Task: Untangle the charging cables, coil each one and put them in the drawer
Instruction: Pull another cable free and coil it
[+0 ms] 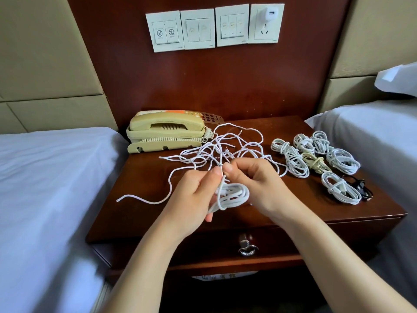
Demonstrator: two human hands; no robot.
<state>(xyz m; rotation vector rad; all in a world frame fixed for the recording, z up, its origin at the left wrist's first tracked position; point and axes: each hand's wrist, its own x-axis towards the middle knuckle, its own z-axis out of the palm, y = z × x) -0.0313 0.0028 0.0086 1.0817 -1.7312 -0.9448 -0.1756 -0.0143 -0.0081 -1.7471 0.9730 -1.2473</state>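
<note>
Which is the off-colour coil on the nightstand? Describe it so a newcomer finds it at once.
On the right half of the dark wooden nightstand, finished coils lie clustered. The beige coil sits in the cluster's middle, white coils around it. It alone is cream like the telephone; the others are white, save a black cable at the front right.

Leftmost switch plate (164, 31): two round pictograms, left one struck through; captions beneath too small to read.
Two middle switch plates (198, 29): faint icons, illegible.
Telephone (167, 129): orange label, print blurred.
Paper strip (223, 277) beneath drawer (209, 247): dark characters, cut off, unreadable.
</note>
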